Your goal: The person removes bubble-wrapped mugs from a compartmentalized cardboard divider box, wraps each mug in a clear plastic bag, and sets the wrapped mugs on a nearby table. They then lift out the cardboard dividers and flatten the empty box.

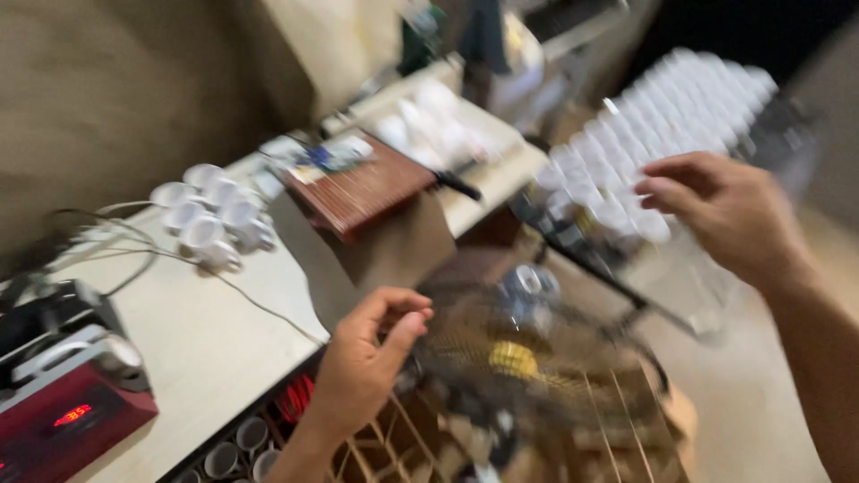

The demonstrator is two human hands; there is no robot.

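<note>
A person's right hand (729,215) is reaching, fingers loosely curled and empty, toward a rack of white cups (653,125) far right; the left hand (362,362), half-open, is holding nothing. Likely light, fragile ceramic, best gripped around the body.

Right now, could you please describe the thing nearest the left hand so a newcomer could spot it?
Start at the long pale worktop and go to its near edge, where the left hand hovers. Right beside it stands a round wire-caged fan; unlike the small white cups farther back, it is dark metal mesh with a yellow hub.
</note>
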